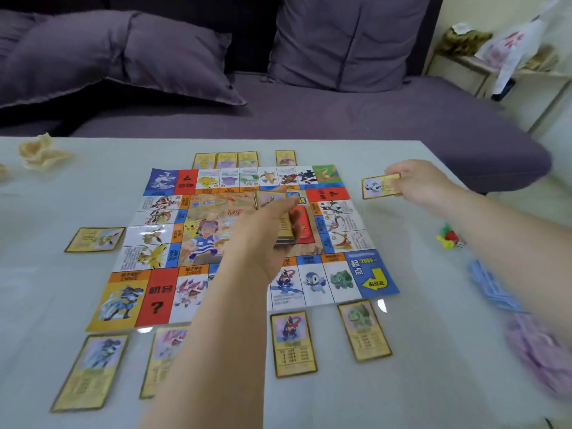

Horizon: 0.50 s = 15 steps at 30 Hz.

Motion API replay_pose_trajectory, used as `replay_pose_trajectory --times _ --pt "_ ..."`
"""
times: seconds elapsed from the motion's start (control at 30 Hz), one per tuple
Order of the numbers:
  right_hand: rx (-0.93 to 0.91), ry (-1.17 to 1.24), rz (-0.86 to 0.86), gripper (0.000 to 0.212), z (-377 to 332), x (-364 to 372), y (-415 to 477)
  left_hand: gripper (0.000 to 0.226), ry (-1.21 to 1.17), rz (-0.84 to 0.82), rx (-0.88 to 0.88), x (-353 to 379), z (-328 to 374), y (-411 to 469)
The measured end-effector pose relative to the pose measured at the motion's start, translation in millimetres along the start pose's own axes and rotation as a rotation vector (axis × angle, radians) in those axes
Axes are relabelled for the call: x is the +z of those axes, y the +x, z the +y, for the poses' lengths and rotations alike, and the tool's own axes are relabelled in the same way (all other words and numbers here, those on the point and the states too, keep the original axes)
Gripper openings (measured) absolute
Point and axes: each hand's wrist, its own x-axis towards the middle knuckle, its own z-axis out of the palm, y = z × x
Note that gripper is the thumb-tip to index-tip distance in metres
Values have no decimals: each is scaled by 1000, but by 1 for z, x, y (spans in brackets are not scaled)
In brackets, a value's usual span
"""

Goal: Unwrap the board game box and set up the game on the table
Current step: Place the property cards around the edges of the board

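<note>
grips a stack of cards [286, 226] in the left hand [263, 239], fingers curled round it, above the middle of the game board [154, 292]. pinches a single card [376, 187] by its right end in the right hand [421, 184], thumb and fingers closed on it, just off the board's far right corner (touching the desk [433, 391] or not, cannot tell). flat and unfolded on the desk, that board, printed side up. face up around its edges: far cards [226, 160] in a row with one more beside them, a left card [96, 239], four near cards [294, 343], one partly behind the left forearm. right of the board and well apart from it: small coloured pieces [448, 238], blue paper notes [492, 287], a blurred lilac heap [538, 354]. at the far left, crumpled pale wrapping [43, 153]. beyond the desk, a purple sofa [309, 113] with cushions.
</note>
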Motion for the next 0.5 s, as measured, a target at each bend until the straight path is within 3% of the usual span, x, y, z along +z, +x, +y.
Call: replay_pose_trajectory --times 0.13,0.3,0.5 --pt "-68 -234 -33 34 16 11 12 16 11 -28 13 6 -10 7" --pt "-123 -562 121 40 14 18 -4 25 12 -31 8 7 -13 5" --pt "-360 -735 -165 36 16 34 -34 28 6 -16 10 6 -13 3"
